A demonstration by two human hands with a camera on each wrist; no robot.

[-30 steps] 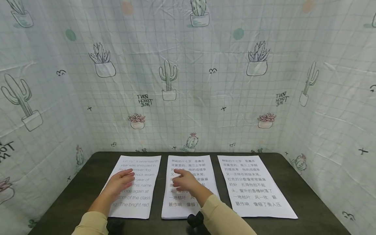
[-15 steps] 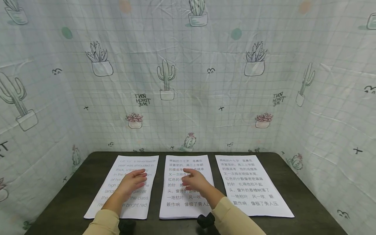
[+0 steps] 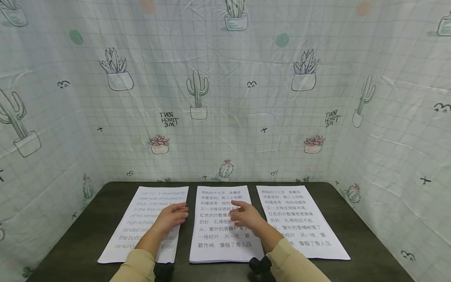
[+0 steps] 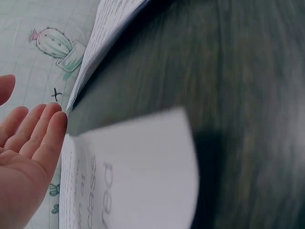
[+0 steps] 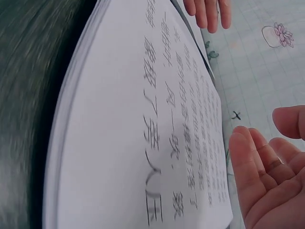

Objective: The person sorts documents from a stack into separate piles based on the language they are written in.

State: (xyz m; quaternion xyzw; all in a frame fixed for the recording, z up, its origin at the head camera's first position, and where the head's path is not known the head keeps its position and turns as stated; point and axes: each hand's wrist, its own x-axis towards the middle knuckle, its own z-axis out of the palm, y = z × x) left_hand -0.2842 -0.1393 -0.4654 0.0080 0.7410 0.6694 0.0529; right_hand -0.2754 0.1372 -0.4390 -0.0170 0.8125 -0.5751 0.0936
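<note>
My left hand point(image 3: 170, 219) hovers over the right part of the sheet with English print point(image 3: 123, 235), palm turned inward and fingers relaxed. Over the right side of the middle stack with Chinese print point(image 3: 208, 254) is my right hand point(image 3: 248, 218), its palm facing the left hand. Neither hand holds anything. In the left wrist view, the left fingers point(image 4: 45, 138) extend loosely, thumb apart. The right wrist view shows the right hand point(image 5: 271, 181) with slightly bent fingers beside the stack, whose front edge shows several layers.
A third sheet with Chinese print point(image 3: 317, 231) lies at the right of the dark table point(image 3: 366, 250). Behind and at both sides hangs a pale curtain point(image 3: 232, 98) printed with cacti. A dark wrist device point(image 3: 260, 265) sits by the right cuff.
Both hands have moved to the right above the papers, the left across the English sheet, the right across the middle stack. The papers keep their places while the head view shifts slightly.
</note>
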